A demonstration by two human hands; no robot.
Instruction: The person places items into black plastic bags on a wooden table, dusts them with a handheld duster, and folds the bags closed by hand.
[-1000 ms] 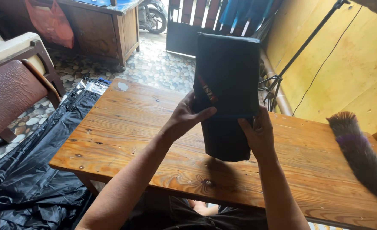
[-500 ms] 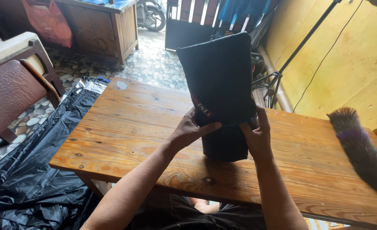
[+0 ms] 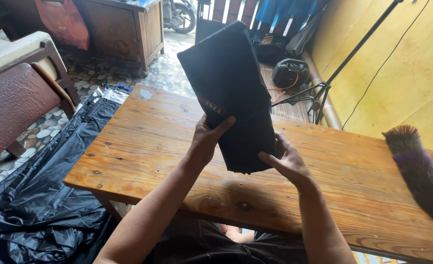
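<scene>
A folded black garment [image 3: 233,85] with a small red printed strip is held up above the wooden table [image 3: 148,146], tilted to the left. My left hand [image 3: 209,139] grips its left edge with the thumb across the front. My right hand [image 3: 285,164] holds its lower right corner, fingers under the cloth. Both hands are above the middle of the table.
A feather duster [image 3: 419,171] lies on the table's right side. Black plastic sheeting [image 3: 45,195] covers the floor to the left, beside a brown padded chair [image 3: 11,105]. Behind stand a wooden cabinet [image 3: 128,29], a tripod stand [image 3: 324,90] and a yellow wall [image 3: 397,63].
The black garment has tilted from upright to leaning left and has come down lower. My left hand's thumb has moved over its front, and my right hand has slid to the lower corner.
</scene>
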